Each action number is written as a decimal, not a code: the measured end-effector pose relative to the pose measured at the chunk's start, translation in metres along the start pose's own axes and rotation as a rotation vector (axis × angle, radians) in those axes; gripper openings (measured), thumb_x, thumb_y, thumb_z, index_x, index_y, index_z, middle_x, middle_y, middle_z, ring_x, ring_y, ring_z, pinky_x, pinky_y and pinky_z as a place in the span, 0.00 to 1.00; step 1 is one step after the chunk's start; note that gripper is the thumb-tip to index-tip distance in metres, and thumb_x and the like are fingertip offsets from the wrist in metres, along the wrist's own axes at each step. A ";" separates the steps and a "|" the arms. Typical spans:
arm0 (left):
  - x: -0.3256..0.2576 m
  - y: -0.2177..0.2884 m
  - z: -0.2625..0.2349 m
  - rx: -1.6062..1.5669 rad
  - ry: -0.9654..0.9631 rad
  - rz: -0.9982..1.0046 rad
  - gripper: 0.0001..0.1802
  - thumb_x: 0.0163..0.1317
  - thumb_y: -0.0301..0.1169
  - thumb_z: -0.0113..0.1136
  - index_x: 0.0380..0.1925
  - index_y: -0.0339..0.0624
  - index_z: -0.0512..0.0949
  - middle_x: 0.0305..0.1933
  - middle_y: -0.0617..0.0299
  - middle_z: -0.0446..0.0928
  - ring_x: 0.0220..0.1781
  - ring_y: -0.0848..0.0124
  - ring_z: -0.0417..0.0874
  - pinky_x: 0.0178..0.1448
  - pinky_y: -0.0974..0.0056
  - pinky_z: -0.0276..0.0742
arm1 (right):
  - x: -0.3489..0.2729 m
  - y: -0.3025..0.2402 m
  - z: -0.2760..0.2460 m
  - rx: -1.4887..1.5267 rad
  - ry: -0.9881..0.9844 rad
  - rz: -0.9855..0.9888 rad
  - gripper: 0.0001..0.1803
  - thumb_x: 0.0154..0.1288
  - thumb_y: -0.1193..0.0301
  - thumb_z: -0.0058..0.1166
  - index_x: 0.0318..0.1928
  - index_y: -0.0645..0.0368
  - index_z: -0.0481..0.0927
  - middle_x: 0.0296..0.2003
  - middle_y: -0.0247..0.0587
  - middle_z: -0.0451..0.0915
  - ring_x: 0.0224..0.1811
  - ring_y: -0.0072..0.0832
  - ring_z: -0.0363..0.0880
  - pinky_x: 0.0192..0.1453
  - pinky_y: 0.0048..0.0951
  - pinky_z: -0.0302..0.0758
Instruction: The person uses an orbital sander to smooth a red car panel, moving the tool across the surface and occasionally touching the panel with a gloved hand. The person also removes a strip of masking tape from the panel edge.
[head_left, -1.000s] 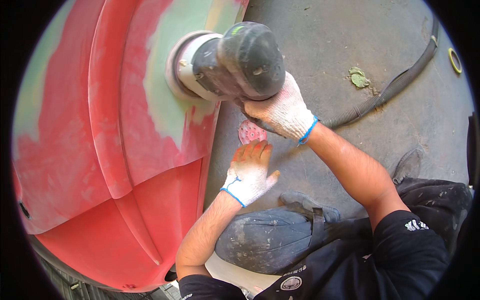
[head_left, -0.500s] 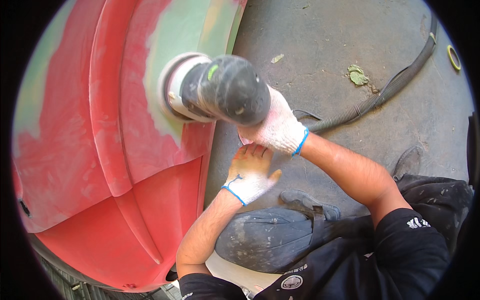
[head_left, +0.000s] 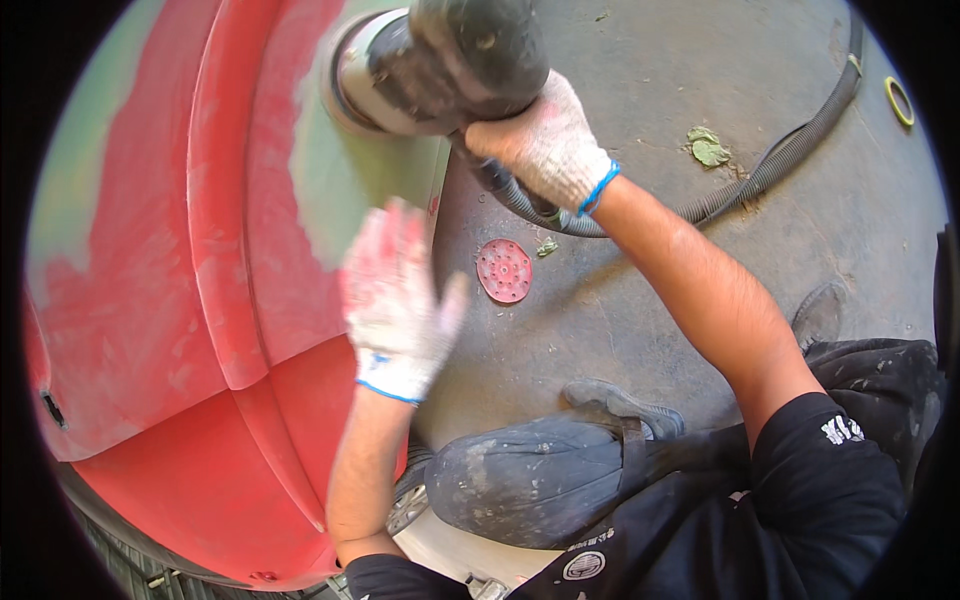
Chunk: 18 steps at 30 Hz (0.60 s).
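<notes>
One right-hand grip [head_left: 545, 143] is clasping the black sander [head_left: 437, 68] at the far right of the red panel [head_left: 222, 230]; nearer, the left hand [head_left: 394, 292] is holding itself flat, thumb wide, by that edge!

Head cam = L one of a side-by-side fisheye pair, worn by the person. Looks steeply down fr. abv own torso [head_left: 700, 530]; pic upright, L = wearer's L. Close range: L hand [head_left: 393, 300] & R hand [head_left: 548, 140] both nr mid-frame. Red panel [head_left: 160, 310] takes L side, grey floor [head_left: 580, 335] ctr & R. V. wide field; straight edges bow twd rim, corners blk.
</notes>
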<state>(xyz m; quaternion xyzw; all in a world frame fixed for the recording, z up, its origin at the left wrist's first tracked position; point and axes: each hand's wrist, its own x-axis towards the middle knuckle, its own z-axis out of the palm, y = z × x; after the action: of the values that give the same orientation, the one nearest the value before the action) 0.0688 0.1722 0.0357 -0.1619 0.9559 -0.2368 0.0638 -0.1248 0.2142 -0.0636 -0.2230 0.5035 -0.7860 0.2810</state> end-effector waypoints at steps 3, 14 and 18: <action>0.030 -0.031 -0.016 0.281 0.129 -0.036 0.45 0.54 0.49 0.64 0.69 0.42 0.60 0.74 0.55 0.59 0.75 0.59 0.58 0.75 0.55 0.49 | 0.004 0.005 -0.010 -0.006 0.072 0.122 0.17 0.45 0.72 0.62 0.38 0.67 0.80 0.32 0.40 0.84 0.37 0.28 0.80 0.45 0.30 0.77; -0.010 -0.057 0.039 0.298 -0.068 0.102 0.51 0.42 0.52 0.69 0.66 0.39 0.64 0.72 0.53 0.60 0.74 0.57 0.59 0.76 0.55 0.50 | -0.013 -0.016 0.014 0.085 -0.095 -0.022 0.28 0.45 0.75 0.60 0.52 0.61 0.72 0.43 0.49 0.81 0.49 0.40 0.80 0.56 0.33 0.74; -0.008 -0.063 0.027 0.257 -0.046 0.276 0.48 0.45 0.47 0.70 0.66 0.40 0.63 0.72 0.53 0.61 0.73 0.58 0.61 0.76 0.55 0.51 | -0.008 -0.023 0.011 0.011 -0.074 -0.037 0.29 0.45 0.75 0.60 0.53 0.61 0.72 0.44 0.49 0.81 0.50 0.41 0.80 0.57 0.33 0.74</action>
<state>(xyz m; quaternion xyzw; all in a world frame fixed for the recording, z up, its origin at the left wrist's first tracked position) 0.0993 0.1112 0.0424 -0.0249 0.9291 -0.3423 0.1377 -0.1168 0.2196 -0.0389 -0.2597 0.4842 -0.7851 0.2860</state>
